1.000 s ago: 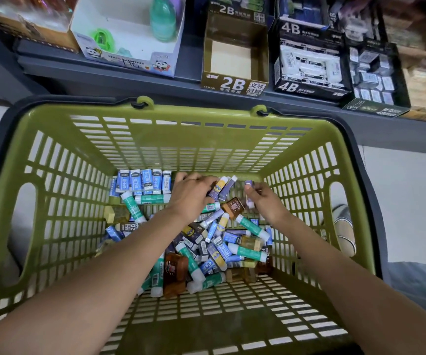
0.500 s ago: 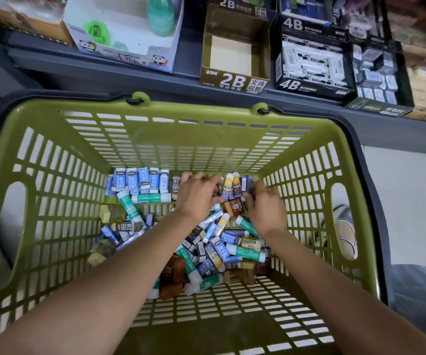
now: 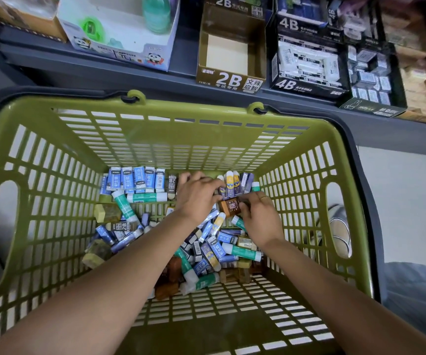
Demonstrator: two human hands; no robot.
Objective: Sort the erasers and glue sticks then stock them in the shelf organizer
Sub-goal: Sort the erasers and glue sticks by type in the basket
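A green basket (image 3: 186, 139) holds a jumble of erasers and glue sticks. Blue-sleeved erasers (image 3: 135, 178) stand in a row against its far wall, with green glue sticks (image 3: 146, 197) lying in front of them. Purple-and-yellow glue sticks (image 3: 235, 184) stand bunched at the far right. My left hand (image 3: 196, 197) curls its fingers against that bunch. My right hand (image 3: 262, 217) pinches a brown eraser (image 3: 230, 206) just below the sticks. Both hands nearly touch. More mixed pieces (image 3: 214, 248) lie under my wrists.
On the grey shelf beyond the basket sit an empty gold 2B box (image 3: 232, 78), a black 4B box (image 3: 306, 85) with white erasers, a panda-printed box (image 3: 119, 49) and a black tray of small erasers (image 3: 372, 106). A shoe (image 3: 337, 226) shows through the basket's right wall.
Both hands have drawn closer together at the far right of the basket. The purple-and-yellow glue sticks now stand upright in a bunch, and my right hand has reached the brown eraser.
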